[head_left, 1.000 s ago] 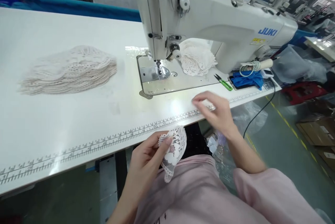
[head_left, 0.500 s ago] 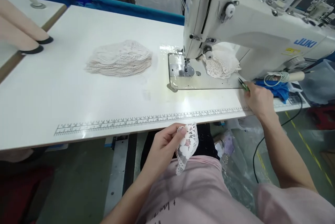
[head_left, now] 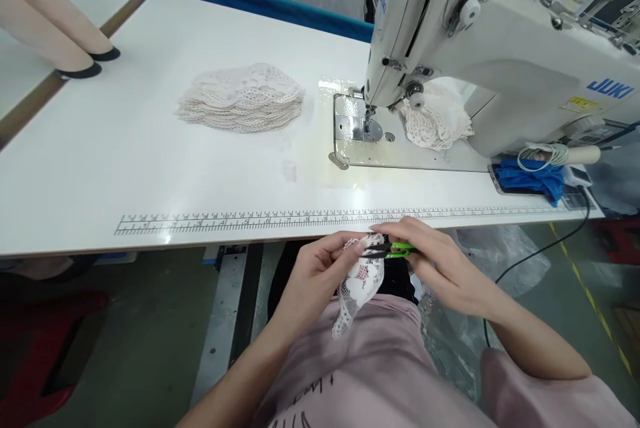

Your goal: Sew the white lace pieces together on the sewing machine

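Observation:
My left hand (head_left: 327,267) pinches a small white lace piece (head_left: 361,283) over my lap, just off the table's front edge. Green-handled thread snips (head_left: 399,250) with dark blades sit in my right hand (head_left: 445,268). The blades reach across the top edge of the lace, beside my left fingertips. Whether they are cutting a thread I cannot tell. Left of the sewing machine (head_left: 505,48) lies a neat stack of lace pieces (head_left: 243,100). A looser pile of lace (head_left: 437,123) rests on the machine bed under its arm.
A printed ruler strip (head_left: 280,220) runs along the front of the white table (head_left: 150,161). At the right end lie a blue cloth (head_left: 533,176) on a dark flat device and a cone with pale cord (head_left: 545,156). Mannequin-like legs (head_left: 60,28) stand at the left.
My right hand has brought the snips from the machine bed's right end to the lace in my left hand. The left hand keeps its pinch. The view has shifted slightly.

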Action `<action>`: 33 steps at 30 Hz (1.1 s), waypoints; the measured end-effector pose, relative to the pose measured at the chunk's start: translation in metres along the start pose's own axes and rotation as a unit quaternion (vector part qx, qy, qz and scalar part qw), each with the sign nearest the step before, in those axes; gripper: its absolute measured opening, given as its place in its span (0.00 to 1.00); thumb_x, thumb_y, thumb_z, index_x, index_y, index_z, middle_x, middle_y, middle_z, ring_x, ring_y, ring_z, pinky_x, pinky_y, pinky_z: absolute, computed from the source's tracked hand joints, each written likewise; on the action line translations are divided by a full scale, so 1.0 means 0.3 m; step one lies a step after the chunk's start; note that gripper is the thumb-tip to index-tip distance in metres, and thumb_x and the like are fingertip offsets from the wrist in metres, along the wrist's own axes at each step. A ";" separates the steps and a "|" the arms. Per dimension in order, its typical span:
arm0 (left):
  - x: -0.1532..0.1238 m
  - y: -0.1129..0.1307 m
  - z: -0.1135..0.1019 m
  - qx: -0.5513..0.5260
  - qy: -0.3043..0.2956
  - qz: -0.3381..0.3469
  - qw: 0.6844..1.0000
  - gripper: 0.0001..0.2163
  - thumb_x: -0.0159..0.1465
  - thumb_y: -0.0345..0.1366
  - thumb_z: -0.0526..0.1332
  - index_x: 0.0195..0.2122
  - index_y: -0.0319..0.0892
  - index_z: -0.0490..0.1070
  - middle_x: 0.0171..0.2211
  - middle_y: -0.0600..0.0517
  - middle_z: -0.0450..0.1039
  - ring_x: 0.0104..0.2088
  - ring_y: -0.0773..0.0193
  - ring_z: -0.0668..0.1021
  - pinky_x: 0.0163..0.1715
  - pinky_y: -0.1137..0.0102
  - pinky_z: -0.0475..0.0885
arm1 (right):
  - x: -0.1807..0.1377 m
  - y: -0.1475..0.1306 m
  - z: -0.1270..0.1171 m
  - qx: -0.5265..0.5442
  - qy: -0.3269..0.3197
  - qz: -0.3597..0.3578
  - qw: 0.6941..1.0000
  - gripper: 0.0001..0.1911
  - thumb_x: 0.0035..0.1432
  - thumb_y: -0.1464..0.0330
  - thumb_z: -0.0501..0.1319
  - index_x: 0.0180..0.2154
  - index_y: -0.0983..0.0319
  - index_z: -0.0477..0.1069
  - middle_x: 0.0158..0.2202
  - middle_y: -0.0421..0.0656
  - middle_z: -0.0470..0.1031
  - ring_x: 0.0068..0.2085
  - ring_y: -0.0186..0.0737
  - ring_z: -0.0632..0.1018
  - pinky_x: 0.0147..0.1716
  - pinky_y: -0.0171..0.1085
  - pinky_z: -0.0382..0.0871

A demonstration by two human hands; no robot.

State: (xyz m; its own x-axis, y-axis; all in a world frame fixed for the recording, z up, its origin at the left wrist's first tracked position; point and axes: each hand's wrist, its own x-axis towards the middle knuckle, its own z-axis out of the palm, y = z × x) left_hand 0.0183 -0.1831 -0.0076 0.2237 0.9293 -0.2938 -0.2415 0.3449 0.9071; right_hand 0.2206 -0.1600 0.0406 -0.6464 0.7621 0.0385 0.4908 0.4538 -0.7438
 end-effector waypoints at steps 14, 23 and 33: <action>0.001 0.006 0.003 0.002 0.024 -0.013 1.000 0.17 0.57 0.47 0.66 0.41 0.40 0.78 0.20 0.54 0.71 0.23 0.67 0.72 0.22 0.74 0.66 | -0.014 0.041 0.022 -0.097 0.058 0.003 0.994 0.22 0.67 0.68 0.53 0.62 0.56 0.59 0.37 0.42 0.69 0.32 0.34 0.69 0.31 0.35 0.64; 0.004 0.013 0.006 -0.016 0.033 -0.021 0.999 0.17 0.57 0.48 0.66 0.39 0.39 0.77 0.20 0.53 0.72 0.19 0.70 0.70 0.20 0.75 0.63 | -0.013 0.041 0.019 -0.087 0.057 0.009 0.994 0.22 0.67 0.68 0.54 0.61 0.56 0.60 0.36 0.42 0.69 0.31 0.34 0.69 0.30 0.35 0.64; 0.002 0.017 0.006 -0.018 0.023 -0.019 0.999 0.16 0.58 0.48 0.66 0.37 0.39 0.77 0.19 0.55 0.71 0.19 0.71 0.68 0.19 0.76 0.62 | -0.011 0.038 0.019 -0.080 0.057 0.005 0.995 0.22 0.67 0.68 0.54 0.61 0.57 0.61 0.35 0.41 0.68 0.31 0.33 0.68 0.30 0.34 0.64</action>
State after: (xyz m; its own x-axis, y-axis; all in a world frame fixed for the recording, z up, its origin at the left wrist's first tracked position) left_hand 0.0188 -0.1809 -0.0026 0.1893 0.9201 -0.3429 -0.2679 0.3843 0.8835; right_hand 0.2249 -0.1599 0.0283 -0.5744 0.8107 0.1133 0.5901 0.5060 -0.6291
